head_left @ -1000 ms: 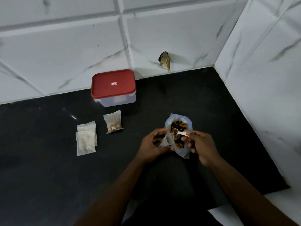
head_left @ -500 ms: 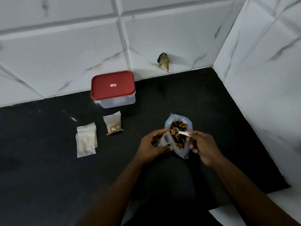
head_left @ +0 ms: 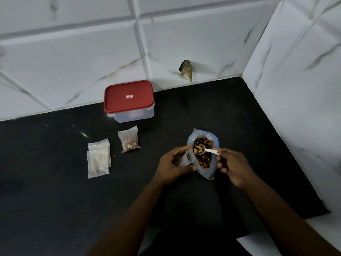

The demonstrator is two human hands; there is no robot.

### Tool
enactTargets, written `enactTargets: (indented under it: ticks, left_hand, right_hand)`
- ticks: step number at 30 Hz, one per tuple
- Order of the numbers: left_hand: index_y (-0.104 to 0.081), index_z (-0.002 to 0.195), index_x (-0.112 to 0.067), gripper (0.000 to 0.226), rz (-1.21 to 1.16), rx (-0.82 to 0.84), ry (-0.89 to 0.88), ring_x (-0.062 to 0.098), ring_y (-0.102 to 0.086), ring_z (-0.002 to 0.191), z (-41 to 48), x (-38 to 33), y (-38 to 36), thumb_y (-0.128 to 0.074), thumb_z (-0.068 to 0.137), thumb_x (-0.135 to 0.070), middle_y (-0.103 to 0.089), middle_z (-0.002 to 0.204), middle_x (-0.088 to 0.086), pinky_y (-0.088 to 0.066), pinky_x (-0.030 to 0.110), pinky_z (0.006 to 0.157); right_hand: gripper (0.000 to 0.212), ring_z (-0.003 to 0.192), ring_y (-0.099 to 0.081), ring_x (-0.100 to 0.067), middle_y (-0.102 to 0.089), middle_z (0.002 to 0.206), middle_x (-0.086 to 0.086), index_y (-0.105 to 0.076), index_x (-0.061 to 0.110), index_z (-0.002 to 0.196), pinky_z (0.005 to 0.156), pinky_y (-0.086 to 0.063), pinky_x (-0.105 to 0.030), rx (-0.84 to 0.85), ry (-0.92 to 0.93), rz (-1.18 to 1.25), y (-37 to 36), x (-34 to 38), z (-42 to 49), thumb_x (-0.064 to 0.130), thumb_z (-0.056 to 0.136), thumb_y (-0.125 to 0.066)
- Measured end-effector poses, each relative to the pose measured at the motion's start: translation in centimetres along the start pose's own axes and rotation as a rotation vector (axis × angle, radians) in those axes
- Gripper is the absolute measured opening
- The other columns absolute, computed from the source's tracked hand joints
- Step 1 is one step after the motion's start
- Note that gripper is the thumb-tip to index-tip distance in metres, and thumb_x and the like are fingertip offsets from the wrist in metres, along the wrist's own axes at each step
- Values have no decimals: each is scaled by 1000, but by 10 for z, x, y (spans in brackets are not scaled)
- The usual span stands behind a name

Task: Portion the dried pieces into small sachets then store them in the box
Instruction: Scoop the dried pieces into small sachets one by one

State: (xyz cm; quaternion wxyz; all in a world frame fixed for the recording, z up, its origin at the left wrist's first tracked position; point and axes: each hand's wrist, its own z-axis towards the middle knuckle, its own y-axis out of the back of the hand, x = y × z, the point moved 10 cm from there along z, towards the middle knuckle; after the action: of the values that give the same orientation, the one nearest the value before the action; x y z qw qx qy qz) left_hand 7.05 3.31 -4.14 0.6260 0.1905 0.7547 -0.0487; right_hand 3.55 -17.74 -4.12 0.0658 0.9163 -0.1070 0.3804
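A black counter [head_left: 55, 200] sits in a corner of white tiled walls [head_left: 73, 52]. Near the middle stands a see-through bag [head_left: 214, 164], open at the top. It is full of dried pieces [head_left: 203, 161], brown and yellow and curled. The right hand [head_left: 232, 165] pinches the handle of a small white spoon [head_left: 210, 150]. The spoon is heaped with pieces and hangs over the bag's mouth. The left hand [head_left: 171, 167], just beside the bag, curls its fingers round a little clear sachet [head_left: 187, 159]. Off to the left lie one filled sachet [head_left: 129, 139] and a pile of empty sachets [head_left: 97, 159]. Behind them, by the wall, is a clear box [head_left: 134, 115] with its red lid [head_left: 128, 97] on.
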Motion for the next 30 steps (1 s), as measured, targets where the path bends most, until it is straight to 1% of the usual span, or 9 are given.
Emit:
enactTargets:
  ticks: [6,9,12,14,16,19,22,27,30]
  left_hand:
    - [-61,137,-27,64,24,-22,-25,4,-57,131,0,-2,3,-88,79,-22,-63,138,-13,-50,40,111]
    - [-61,135,-34,65,50,-64,-12,3,-57,129,-1,1,9,-89,77,-30,-63,136,-15,-51,41,109]
    - [-62,128,-42,62,64,-111,8,2,-59,124,-2,5,15,-91,74,-32,-63,131,-17,-54,41,105]
    - [-62,124,-42,60,59,-130,16,3,-61,120,-1,5,18,-91,73,-33,-63,128,-16,-55,42,102]
    - [-62,125,-39,59,66,-137,8,4,-62,120,2,3,20,-91,73,-34,-65,127,-14,-55,43,102]
    - [-63,128,-34,61,75,-157,0,2,-61,121,6,-1,23,-91,75,-28,-66,128,-14,-54,38,103]
    - [-62,130,-32,63,95,-169,0,-3,-60,119,11,-5,24,-90,75,-27,-65,128,-16,-54,32,102]
    - [-62,127,-34,59,154,-152,-1,-1,-60,117,17,-9,24,-90,75,-26,-64,125,-16,-55,35,101]
    - [-62,123,-31,55,158,-154,-30,-1,-61,115,19,-16,23,-90,76,-21,-65,122,-15,-54,31,100]
  right_hand:
    - [24,68,-52,-12,-59,87,-4,-67,13,117,58,-42,-25,25,-10,70,0,-2,0,19,105,-46]
    - [25,69,-52,-13,-59,86,-4,-67,12,117,59,-42,-25,28,8,79,2,1,-2,20,105,-47]
    - [25,68,-52,-13,-59,85,-4,-67,13,118,58,-42,-25,33,27,83,4,6,-4,20,105,-47]
    - [25,67,-53,-12,-59,83,-3,-67,13,118,58,-42,-25,42,41,85,4,10,-6,19,105,-47]
    - [26,66,-53,-12,-59,82,-3,-67,12,118,58,-43,-24,56,55,86,2,14,-7,19,105,-47]
    - [25,64,-53,-11,-59,80,-2,-68,12,118,57,-42,-24,86,67,96,-4,20,-11,19,105,-48]
    - [23,62,-53,-10,-59,77,-1,-67,12,116,56,-41,-23,122,86,110,-10,27,-15,20,104,-50]
    - [22,61,-52,-9,-59,75,0,-68,13,116,54,-40,-22,185,109,108,-21,37,-21,22,103,-53]
    - [23,60,-52,-9,-58,74,1,-70,15,115,51,-39,-21,218,142,51,-26,41,-25,22,103,-52]
